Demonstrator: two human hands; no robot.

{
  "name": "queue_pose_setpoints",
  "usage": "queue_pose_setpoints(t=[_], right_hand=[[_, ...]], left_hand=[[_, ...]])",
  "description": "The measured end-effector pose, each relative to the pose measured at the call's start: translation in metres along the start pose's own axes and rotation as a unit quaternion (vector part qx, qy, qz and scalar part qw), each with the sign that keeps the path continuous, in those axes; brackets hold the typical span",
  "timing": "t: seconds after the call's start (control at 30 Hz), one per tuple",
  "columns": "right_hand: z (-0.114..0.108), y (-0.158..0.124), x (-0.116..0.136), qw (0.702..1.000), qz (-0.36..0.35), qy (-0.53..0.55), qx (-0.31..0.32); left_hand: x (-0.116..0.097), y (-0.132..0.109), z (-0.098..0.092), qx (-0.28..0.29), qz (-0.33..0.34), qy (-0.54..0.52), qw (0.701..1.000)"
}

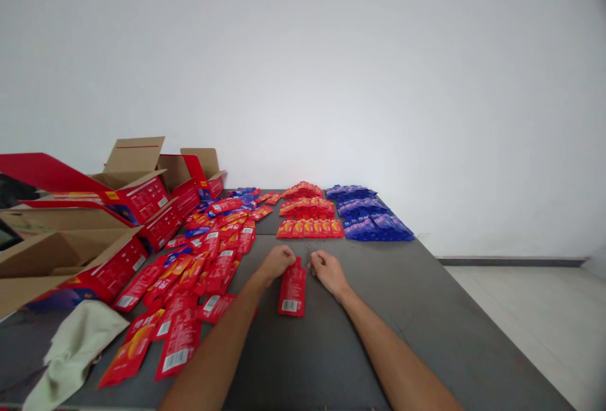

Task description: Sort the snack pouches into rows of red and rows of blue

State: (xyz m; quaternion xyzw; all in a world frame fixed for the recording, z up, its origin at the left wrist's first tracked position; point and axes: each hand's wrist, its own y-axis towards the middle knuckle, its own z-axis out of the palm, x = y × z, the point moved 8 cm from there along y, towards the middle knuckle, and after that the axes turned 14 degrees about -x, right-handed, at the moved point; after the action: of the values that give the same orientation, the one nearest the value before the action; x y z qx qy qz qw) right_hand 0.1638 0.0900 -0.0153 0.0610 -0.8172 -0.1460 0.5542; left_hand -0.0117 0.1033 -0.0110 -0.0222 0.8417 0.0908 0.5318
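Note:
A red pouch (292, 294) lies at the middle of the dark table, its printed back with a barcode facing up. My left hand (278, 261) pinches it at the narrow top end. My right hand (327, 270) is just right of that top end, fingers curled together; whatever might be between them is hidden. Left of my forearm spreads a loose heap of red pouches (220, 269), some showing an orange fruit print, with a few blue ones among them. Beyond my hands, red pouches (310, 228) lie in overlapping rows, beside similar rows of blue pouches (377, 228).
Open red cardboard boxes (106, 272) stand along the table's left side, flaps up. A pale green cloth (78, 348) lies crumpled at the front left. The dark table (440, 341) ends at a slanting right edge, with floor beyond. A white wall (379, 83) rises behind.

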Motion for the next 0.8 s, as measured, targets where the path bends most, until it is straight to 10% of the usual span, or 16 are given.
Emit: queue_pose_setpoints(t=[0.2,0.47,0.8], right_hand=[[0.003,-0.002,0.000,0.999,-0.005,0.048,0.011],[0.005,0.000,-0.009,0.995,0.043,0.091,-0.004],[-0.009,0.003,-0.010,0.985,0.098,0.112,-0.088]], left_hand=[[0.011,0.010,0.014,-0.117,-0.058,-0.164,0.978],[0.014,0.004,0.021,-0.134,-0.100,-0.268,0.949],[-0.011,-0.010,0.018,-0.130,0.047,-0.093,0.986]])
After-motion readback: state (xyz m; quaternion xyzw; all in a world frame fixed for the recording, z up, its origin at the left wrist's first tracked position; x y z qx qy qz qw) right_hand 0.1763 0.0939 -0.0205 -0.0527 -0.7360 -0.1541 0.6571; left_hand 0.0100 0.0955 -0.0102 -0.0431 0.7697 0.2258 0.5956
